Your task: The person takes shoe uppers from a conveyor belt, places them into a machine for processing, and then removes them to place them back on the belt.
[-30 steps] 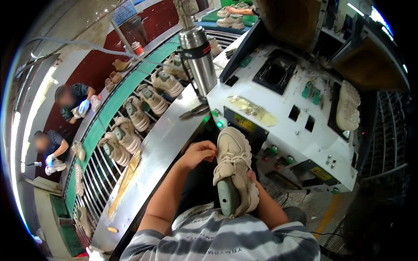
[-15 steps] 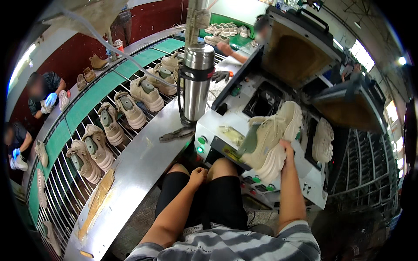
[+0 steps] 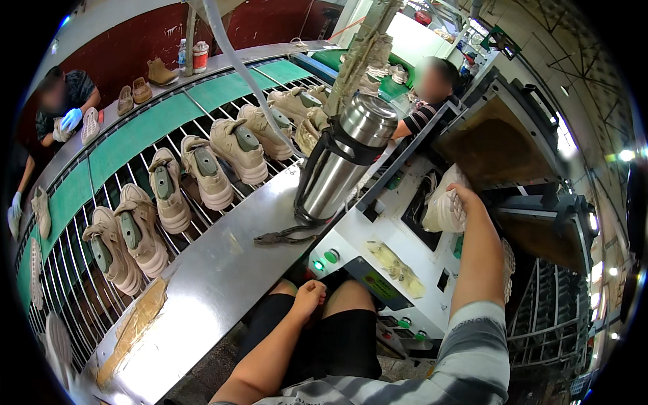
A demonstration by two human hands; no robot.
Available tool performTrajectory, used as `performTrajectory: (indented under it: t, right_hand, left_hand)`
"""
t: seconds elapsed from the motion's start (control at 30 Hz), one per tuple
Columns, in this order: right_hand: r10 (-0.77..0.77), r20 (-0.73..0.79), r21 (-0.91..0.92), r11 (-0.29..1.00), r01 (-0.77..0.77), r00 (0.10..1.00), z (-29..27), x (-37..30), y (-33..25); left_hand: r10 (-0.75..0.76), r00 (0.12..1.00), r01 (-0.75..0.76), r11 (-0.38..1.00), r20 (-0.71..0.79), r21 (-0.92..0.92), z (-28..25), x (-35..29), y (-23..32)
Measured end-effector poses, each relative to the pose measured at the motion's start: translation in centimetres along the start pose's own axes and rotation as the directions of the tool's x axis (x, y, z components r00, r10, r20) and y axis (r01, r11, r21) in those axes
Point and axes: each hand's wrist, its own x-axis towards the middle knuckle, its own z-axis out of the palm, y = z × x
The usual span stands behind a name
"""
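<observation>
My right hand [image 3: 461, 196] grips a beige sneaker [image 3: 444, 210] with a thick sole, over the dark recess of a white machine [image 3: 351, 233]. The arm is stretched forward, and part of the shoe is hidden behind the hand. A raised lid [image 3: 503, 138] with a brown inner face stands just beyond it. Behind my right forearm, another beige shoe [image 3: 509, 270] shows only in part. My left hand [image 3: 310, 297] rests on my lap with its fingers curled closed and nothing visible in them.
A steel thermos [image 3: 341, 169] and pliers [image 3: 287, 235] are on the metal ledge [image 3: 202, 304]. Several beige sneakers [image 3: 169, 192] stand along the barred conveyor at left. A second lid [image 3: 547, 229] stands at right. Co-workers [image 3: 432, 101] are across the line.
My right hand has carried the sneaker forward, away from my body, to the machine's recess. The view has turned slightly. My left hand stays on my lap.
</observation>
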Motion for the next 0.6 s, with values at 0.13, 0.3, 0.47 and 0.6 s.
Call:
performTrajectory:
  t: [0.13,0.3,0.47,0.6]
  right_hand:
    - [0.026,-0.066,-0.083,0.996,-0.032,0.997,2.3,1.4,2.0]
    - [-0.171,-0.165,-0.107,0.982,0.155,0.971,1.5,0.3,4.1]
    - [-0.548,-0.230,-0.476,0.784,0.398,0.804,3.4,-9.6,6.0]
    - [-0.636,-0.188,-0.585,0.685,0.435,0.748,5.4,-13.8,5.1]
  left_hand:
    - [0.083,0.997,-0.083,0.996,-0.005,-0.031,1.1,0.3,0.8]
    - [0.188,0.982,-0.187,0.979,0.000,0.078,2.2,-0.1,0.0]
    - [0.322,0.947,-0.317,0.930,0.002,0.189,1.7,-1.1,-0.9]
    - [0.225,0.974,-0.227,0.956,0.033,0.184,1.7,-1.6,-1.4]
